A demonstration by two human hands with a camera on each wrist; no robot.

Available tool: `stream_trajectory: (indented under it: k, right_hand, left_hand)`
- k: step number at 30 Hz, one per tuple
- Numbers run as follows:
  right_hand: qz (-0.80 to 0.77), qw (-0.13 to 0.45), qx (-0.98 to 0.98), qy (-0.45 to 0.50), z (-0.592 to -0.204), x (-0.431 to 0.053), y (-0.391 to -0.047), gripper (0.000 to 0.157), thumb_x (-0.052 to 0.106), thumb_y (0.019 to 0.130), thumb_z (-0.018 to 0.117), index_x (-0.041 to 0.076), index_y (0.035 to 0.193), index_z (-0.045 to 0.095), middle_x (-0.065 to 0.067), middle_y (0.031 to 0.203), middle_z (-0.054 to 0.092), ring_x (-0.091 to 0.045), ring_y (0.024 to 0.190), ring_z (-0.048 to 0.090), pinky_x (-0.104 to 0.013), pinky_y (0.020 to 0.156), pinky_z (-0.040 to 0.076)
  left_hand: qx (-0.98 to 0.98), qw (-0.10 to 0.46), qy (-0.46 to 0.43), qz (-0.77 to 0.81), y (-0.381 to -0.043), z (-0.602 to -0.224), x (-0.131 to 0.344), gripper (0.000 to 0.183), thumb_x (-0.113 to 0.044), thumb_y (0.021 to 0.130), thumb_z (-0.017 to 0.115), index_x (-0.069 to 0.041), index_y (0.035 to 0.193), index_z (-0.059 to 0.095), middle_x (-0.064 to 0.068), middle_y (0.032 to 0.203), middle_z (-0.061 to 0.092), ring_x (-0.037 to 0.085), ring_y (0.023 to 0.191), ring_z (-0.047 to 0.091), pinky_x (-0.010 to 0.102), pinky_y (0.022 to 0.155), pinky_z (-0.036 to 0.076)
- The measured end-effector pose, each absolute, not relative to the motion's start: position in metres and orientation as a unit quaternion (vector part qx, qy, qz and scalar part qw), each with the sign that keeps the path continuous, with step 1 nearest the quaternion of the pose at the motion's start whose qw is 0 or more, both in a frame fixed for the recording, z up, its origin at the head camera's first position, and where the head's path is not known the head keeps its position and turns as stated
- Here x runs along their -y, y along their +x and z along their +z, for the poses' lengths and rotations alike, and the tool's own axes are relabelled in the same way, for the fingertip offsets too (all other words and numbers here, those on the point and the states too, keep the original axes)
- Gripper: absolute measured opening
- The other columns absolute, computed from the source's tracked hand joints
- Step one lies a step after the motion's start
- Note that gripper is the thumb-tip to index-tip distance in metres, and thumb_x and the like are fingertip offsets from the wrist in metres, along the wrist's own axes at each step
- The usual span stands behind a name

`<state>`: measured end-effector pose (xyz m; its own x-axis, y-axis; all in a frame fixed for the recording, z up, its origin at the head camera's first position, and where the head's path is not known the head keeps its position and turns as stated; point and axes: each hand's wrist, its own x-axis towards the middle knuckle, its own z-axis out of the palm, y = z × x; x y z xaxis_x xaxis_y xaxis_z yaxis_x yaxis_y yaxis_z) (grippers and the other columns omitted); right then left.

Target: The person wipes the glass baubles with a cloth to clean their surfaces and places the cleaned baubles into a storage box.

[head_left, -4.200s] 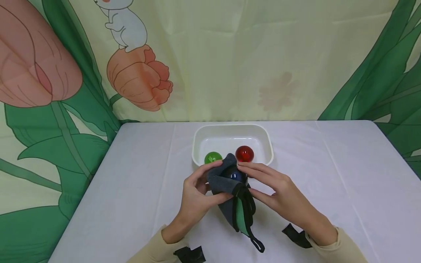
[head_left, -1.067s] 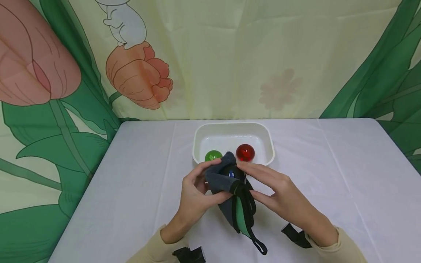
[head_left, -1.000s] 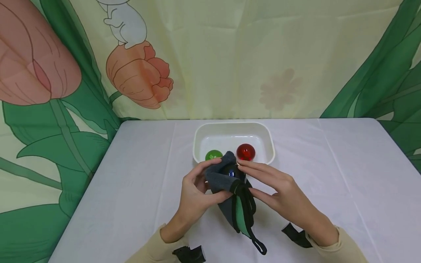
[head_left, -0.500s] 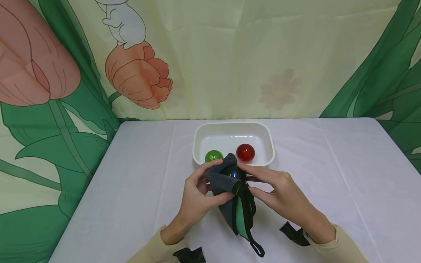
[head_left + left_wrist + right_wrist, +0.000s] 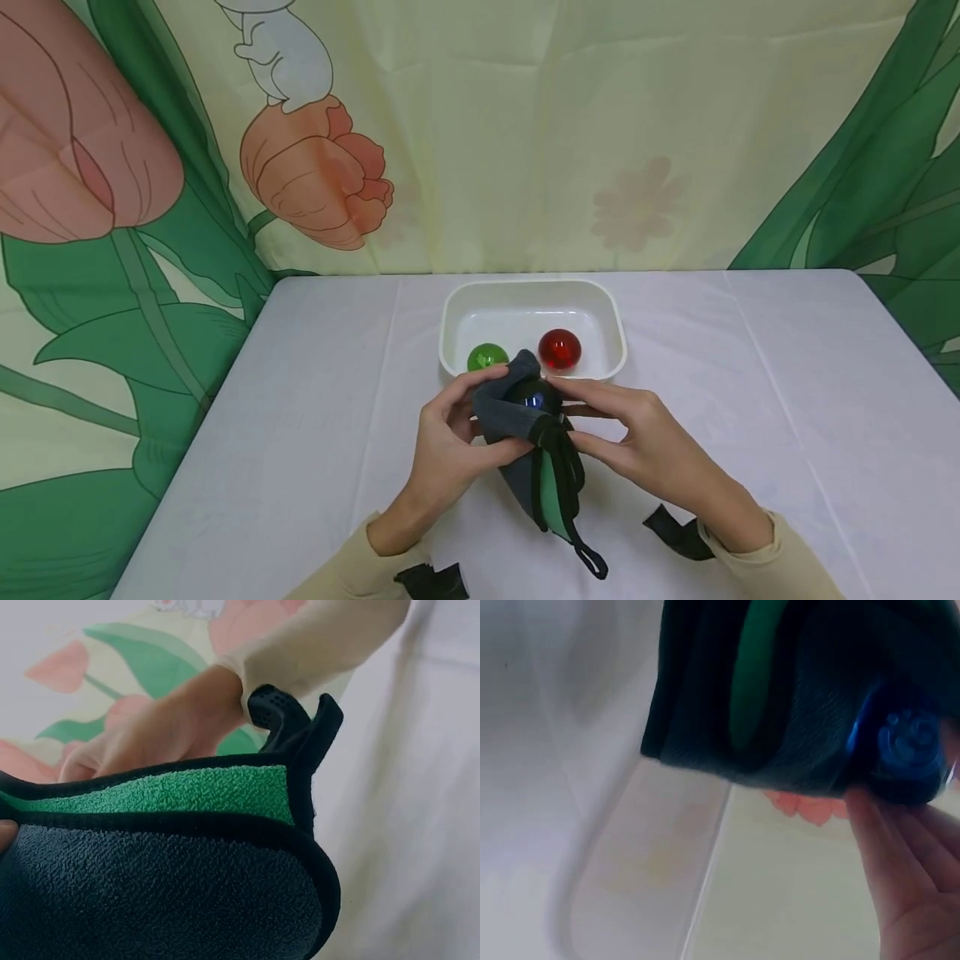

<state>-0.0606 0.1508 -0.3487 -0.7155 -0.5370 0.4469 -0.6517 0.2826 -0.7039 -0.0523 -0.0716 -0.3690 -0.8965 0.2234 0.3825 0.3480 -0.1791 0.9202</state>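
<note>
A dark blue glossy ball [image 5: 536,395] is partly wrapped in a folded cleaning cloth [image 5: 517,483], dark grey-blue outside and green inside, with black edging and a hanging loop. My left hand [image 5: 450,450] grips the cloth from the left, thumb in front and fingers behind. From the right, my right hand [image 5: 648,442] pinches the ball between thumb and fingers. In the right wrist view, fingertips touch the shiny blue ball [image 5: 907,750] at the cloth's edge. The green lining [image 5: 195,791] shows between the cloth's layers in the left wrist view. The ball's underside is hidden.
Just behind the hands stands a white tray [image 5: 525,287] on the white-covered table [image 5: 330,400]. In it lie a green ball [image 5: 487,356], partly hidden by the cloth and hand, and a red ball [image 5: 559,349]. A printed curtain [image 5: 487,142] hangs behind the table.
The right hand's fingers have shifted slightly on the ball, the lower ones now spread below the index finger. The left hand, cloth, tray and other balls stay nearly as they were.
</note>
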Motion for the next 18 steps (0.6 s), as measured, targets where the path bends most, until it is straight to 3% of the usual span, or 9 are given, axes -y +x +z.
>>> stream_trajectory:
  k: [3,7,10,14,18]
  right_hand:
    - [0.434,0.104,0.792,0.416,-0.3454,-0.1503,-0.0613,0.056,0.013,0.080,0.071,0.007,0.132,0.050,-0.008,0.131,0.051,-0.018,0.113,0.055,-0.021,0.089,0.044]
    - [0.395,0.178,0.763,0.480,-0.3424,-0.1462,-0.0633,0.042,0.028,0.091,0.053,0.003,0.124,0.056,-0.013,0.129,0.053,-0.025,0.119,0.049,-0.023,0.097,0.038]
    - [0.389,0.205,0.744,0.503,-0.3410,-0.1439,-0.0637,0.037,0.025,0.093,0.052,0.000,0.120,0.059,-0.016,0.127,0.054,-0.029,0.117,0.051,-0.025,0.098,0.038]
    - [0.409,0.191,0.756,0.474,-0.3416,-0.1445,-0.0609,0.039,0.026,0.092,0.054,0.000,0.122,0.058,-0.015,0.126,0.055,-0.027,0.116,0.052,-0.024,0.096,0.039]
    - [0.469,0.116,0.781,0.396,-0.3450,-0.1470,-0.0580,0.045,0.011,0.082,0.068,0.004,0.125,0.057,-0.008,0.124,0.058,-0.018,0.109,0.058,-0.024,0.085,0.047]
  left_hand:
    - [0.629,0.040,-0.223,-0.744,-0.0545,-0.3746,0.0732,0.061,0.009,0.068,0.074,-0.001,0.124,0.052,0.015,0.121,0.057,0.029,0.103,0.058,0.041,0.076,0.053]
    - [0.624,0.038,-0.224,-0.747,-0.0540,-0.3746,0.0734,0.060,0.010,0.069,0.073,0.000,0.124,0.051,0.016,0.119,0.057,0.029,0.103,0.058,0.041,0.077,0.052]
    - [0.626,0.039,-0.228,-0.745,-0.0532,-0.3744,0.0734,0.060,0.009,0.069,0.073,0.000,0.125,0.051,0.016,0.119,0.057,0.029,0.103,0.058,0.040,0.077,0.052]
    - [0.631,0.041,-0.236,-0.738,-0.0528,-0.3740,0.0733,0.061,0.007,0.070,0.073,-0.002,0.126,0.050,0.015,0.120,0.057,0.029,0.103,0.057,0.040,0.076,0.052]
    - [0.638,0.039,-0.246,-0.728,-0.0516,-0.3742,0.0737,0.064,0.006,0.071,0.074,-0.005,0.128,0.049,0.014,0.123,0.055,0.029,0.102,0.057,0.040,0.076,0.052]
